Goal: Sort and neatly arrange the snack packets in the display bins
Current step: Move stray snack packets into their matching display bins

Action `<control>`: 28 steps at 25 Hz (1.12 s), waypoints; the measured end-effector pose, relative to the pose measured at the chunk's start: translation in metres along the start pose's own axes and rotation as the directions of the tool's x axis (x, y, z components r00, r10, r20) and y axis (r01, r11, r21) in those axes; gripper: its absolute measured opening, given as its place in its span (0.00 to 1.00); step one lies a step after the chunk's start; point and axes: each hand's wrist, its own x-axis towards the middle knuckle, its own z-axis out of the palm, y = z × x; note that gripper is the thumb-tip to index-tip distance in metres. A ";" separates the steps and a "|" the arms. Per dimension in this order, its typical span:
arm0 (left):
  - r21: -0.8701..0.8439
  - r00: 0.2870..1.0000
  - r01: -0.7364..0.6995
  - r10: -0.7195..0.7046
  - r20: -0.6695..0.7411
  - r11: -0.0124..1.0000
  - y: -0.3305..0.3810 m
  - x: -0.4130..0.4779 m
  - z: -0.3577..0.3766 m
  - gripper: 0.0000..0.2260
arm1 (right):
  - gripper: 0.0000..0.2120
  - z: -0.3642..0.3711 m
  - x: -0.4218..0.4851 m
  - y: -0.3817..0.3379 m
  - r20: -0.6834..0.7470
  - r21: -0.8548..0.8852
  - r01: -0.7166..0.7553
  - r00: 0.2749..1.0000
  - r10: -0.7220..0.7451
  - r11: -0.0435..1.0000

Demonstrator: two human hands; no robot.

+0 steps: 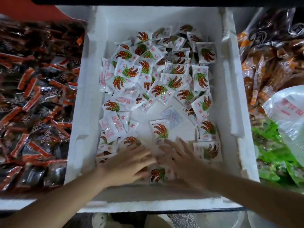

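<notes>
left hand (130,163) and right hand (179,159) press flat, fingers spread, side by side at the foam bin's (79,112) near edge, most white packets (148,71) heaped beyond toward its far edge.

At your right edge sits a crumpled white plastic bag (286,112) with red print, partly cut off by the frame. A small paper slip (171,116) with blue print lies flat near the middle. Down at the bottom you can see a white shoe (102,219) on a dark speckled floor (182,218). A red surface (41,12) fills the top left corner, and a dark band (164,0) runs across the top.
</notes>
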 end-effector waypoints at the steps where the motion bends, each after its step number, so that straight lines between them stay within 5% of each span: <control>1: 0.046 0.992 -0.005 -0.001 0.124 0.999 0.006 -0.012 0.006 0.33 | 0.43 0.008 -0.006 -0.003 0.072 -0.032 0.045 0.996 -0.043 0.998; 3: 0.186 0.986 0.049 -0.078 0.148 0.981 0.005 -0.020 0.020 0.42 | 0.42 0.009 0.000 0.008 0.099 -0.094 0.089 0.992 -0.079 0.992; 5: 0.278 0.987 0.137 -0.156 0.047 0.951 -0.009 -0.014 0.024 0.37 | 0.38 0.005 0.011 0.021 0.023 -0.159 0.115 0.993 -0.113 0.981; 7: 0.326 0.968 0.247 -0.246 -0.042 0.913 -0.030 0.000 0.026 0.26 | 0.34 -0.001 0.028 0.043 -0.048 -0.169 -0.004 0.999 -0.004 0.986; 9: 0.355 0.932 0.327 -0.360 0.030 0.876 -0.041 0.018 0.022 0.29 | 0.25 -0.009 0.045 0.073 -0.081 -0.153 -0.194 0.980 0.184 0.969; 14: 0.107 0.875 0.481 -0.484 -0.001 0.870 -0.036 0.035 0.004 0.25 | 0.21 -0.049 0.066 0.084 -0.130 0.054 -0.390 0.910 0.394 0.919; 18: -0.057 0.885 0.422 -0.425 -0.191 0.905 -0.023 -0.012 -0.028 0.20 | 0.26 -0.089 0.091 0.020 -0.286 0.142 -0.239 0.919 0.271 0.960; 22: -0.018 0.797 0.515 -0.486 -0.359 0.857 -0.041 -0.126 -0.053 0.14 | 0.32 -0.108 0.161 -0.084 -0.396 0.185 0.024 0.917 0.052 0.982; 25: 0.189 0.773 0.631 -0.585 -0.247 0.753 -0.086 -0.220 -0.056 0.17 | 0.34 -0.102 0.225 -0.167 -0.276 0.101 0.124 0.957 -0.092 0.987; 28: 0.354 0.802 0.560 -0.598 -0.002 0.749 -0.153 -0.275 -0.048 0.30 | 0.46 -0.104 0.291 -0.191 0.007 -0.018 0.066 0.998 -0.066 0.998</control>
